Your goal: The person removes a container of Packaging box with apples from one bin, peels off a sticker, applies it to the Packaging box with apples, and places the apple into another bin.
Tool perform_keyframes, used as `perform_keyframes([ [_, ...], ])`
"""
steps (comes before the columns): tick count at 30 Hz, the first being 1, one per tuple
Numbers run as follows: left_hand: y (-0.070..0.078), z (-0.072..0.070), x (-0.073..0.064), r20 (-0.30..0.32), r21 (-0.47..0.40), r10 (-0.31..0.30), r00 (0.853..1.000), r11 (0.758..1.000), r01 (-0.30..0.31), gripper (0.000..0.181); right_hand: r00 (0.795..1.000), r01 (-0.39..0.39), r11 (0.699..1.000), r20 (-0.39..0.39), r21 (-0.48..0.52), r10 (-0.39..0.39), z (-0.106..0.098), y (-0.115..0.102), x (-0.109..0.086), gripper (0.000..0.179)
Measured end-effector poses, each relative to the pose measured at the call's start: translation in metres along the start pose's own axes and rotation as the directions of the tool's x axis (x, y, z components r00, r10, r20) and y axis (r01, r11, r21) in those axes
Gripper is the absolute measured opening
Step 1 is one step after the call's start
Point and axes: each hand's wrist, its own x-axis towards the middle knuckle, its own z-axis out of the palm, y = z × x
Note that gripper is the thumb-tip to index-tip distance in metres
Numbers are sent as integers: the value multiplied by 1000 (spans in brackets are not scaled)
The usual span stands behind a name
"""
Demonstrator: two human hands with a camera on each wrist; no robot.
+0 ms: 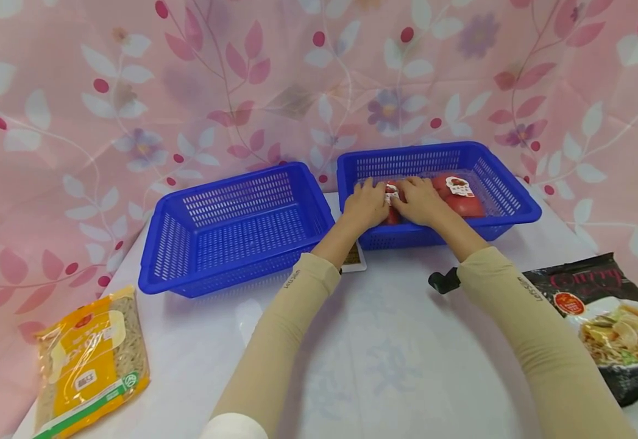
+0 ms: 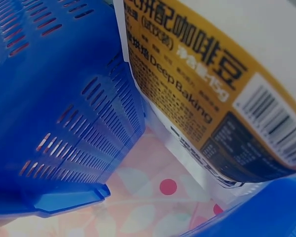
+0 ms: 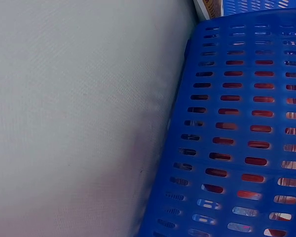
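Both hands reach into the right blue basket. My left hand and right hand grip a red pack with a white label from its two sides, fingers bent over it; the hands cover much of it. Beside my right hand lies another pack of large round red produce, in clear plastic with a white label. The exact kind of produce is hard to tell. Neither wrist view shows the fingers; the right wrist view shows the basket's slotted wall, with red behind it.
A second blue basket stands at left. Between the baskets is a white-and-brown coffee bean bag, partly hidden in the head view. A yellow food bag lies front left, and a black curry noodle bag lies right.
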Motion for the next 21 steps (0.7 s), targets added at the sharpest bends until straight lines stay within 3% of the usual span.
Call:
perform_keyframes([
  [4, -3, -4, -3, -72, -16, 21, 997, 1000, -22, 46, 996, 5, 1000, -92, -3, -5, -2, -3, -4, 43],
  [8, -6, -6, -9, -93, -42, 36, 995, 998, -40, 45, 987, 18, 1000, -158, -3, -18, -3, -5, -9, 42],
  [21, -15, -20, -25, -106, -21, 44, 993, 999, -47, 47, 987, 37, 999, -159, 10, -35, -16, -6, -22, 43],
])
